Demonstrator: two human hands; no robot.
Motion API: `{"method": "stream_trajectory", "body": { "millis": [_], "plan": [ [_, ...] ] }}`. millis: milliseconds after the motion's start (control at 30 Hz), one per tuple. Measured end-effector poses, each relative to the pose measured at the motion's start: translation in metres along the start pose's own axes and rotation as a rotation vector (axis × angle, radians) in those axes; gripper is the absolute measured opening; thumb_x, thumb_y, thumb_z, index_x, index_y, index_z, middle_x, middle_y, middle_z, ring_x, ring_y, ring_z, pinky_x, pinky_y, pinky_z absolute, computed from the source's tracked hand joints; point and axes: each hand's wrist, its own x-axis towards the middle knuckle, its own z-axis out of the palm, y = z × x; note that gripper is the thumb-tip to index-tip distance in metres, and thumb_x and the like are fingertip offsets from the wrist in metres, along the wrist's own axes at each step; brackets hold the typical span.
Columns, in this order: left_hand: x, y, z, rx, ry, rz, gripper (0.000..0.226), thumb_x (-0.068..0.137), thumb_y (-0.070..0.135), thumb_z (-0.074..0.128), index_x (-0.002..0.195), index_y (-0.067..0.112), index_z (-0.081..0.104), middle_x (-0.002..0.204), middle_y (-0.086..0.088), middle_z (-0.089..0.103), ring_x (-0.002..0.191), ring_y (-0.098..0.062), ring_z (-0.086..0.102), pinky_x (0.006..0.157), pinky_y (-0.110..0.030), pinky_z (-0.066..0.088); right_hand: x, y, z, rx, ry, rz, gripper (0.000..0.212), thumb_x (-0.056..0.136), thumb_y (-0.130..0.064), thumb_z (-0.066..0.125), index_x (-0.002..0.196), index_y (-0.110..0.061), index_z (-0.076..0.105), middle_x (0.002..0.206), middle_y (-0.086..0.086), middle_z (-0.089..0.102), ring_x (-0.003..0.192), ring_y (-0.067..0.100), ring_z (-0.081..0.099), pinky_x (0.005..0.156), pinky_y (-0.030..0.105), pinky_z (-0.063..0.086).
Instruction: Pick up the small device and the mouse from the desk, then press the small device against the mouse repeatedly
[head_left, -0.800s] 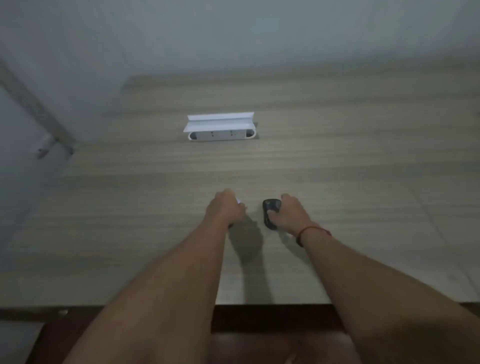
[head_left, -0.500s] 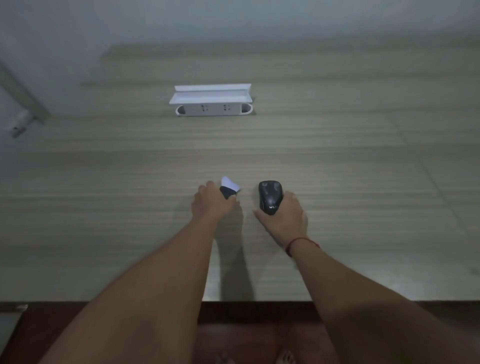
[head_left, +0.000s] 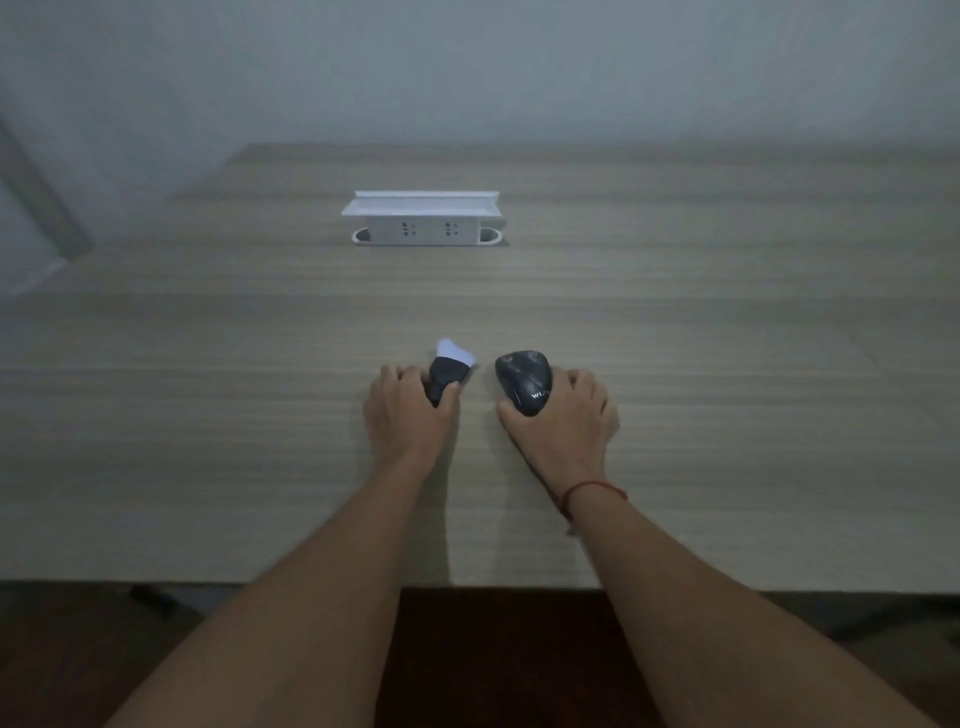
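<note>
left hand gripping brush, right hand gripping mouse

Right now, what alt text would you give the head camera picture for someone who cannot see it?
Two bare forearms reach over a wooden table; the left hand grips a small black brush with white bristles, and the right hand holds a black computer mouse. A white socket box with its lid raised sits farther back.

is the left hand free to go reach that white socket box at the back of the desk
Probably not as it is: the left hand grips a small brush. The bare desk up to the socket box leaves the path free.
</note>
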Motion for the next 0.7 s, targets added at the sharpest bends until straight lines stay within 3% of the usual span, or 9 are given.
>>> {"method": "stream_trajectory", "body": {
  "millis": [133,233,433,567,700],
  "plan": [
    [-0.007,-0.003,0.006,-0.046,0.077,0.066,0.04,0.092,0.045,0.05,0.103,0.01,0.064,0.106,-0.012,0.059,0.103,-0.031,0.055,0.088,-0.042,0.045,-0.005,0.004,-0.002,-0.004,-0.034,-0.06,0.059,0.07,-0.057,0.061,0.113,-0.017,0.057,0.113,0.005,0.054,0.11,0.027,0.047,0.096,0.037,0.032],
    [-0.014,-0.009,0.005,-0.17,0.121,0.086,0.04,0.096,0.041,0.044,0.105,0.008,0.064,0.103,-0.017,0.064,0.1,-0.036,0.058,0.081,-0.041,0.047,-0.013,0.011,-0.004,0.044,-0.026,-0.094,0.06,0.07,-0.055,0.062,0.115,-0.017,0.056,0.114,0.005,0.056,0.111,0.027,0.048,0.096,0.038,0.034],
    [-0.043,0.004,-0.021,-0.266,-0.006,0.044,0.036,0.1,0.028,0.038,0.113,-0.001,0.055,0.117,-0.023,0.058,0.109,-0.038,0.055,0.086,-0.04,0.043,-0.041,0.022,-0.019,0.16,-0.08,-0.123,0.056,0.068,-0.052,0.069,0.112,-0.018,0.06,0.108,0.003,0.061,0.103,0.024,0.056,0.089,0.04,0.049],
    [-0.048,0.02,-0.041,-0.302,-0.077,0.115,0.034,0.096,0.028,0.048,0.116,0.001,0.053,0.116,-0.019,0.06,0.106,-0.034,0.058,0.087,-0.038,0.048,-0.053,0.028,-0.02,0.225,-0.126,-0.136,0.054,0.063,-0.055,0.071,0.105,-0.024,0.058,0.098,-0.004,0.061,0.09,0.017,0.06,0.081,0.04,0.055],
    [-0.054,0.033,-0.058,-0.334,-0.035,0.186,0.039,0.098,0.036,0.045,0.108,-0.001,0.057,0.106,-0.018,0.061,0.09,-0.028,0.056,0.073,-0.031,0.039,-0.055,0.037,-0.027,0.266,-0.201,-0.154,0.054,0.064,-0.054,0.072,0.108,-0.026,0.057,0.1,-0.004,0.063,0.089,0.017,0.062,0.081,0.041,0.056]
  ]
}}
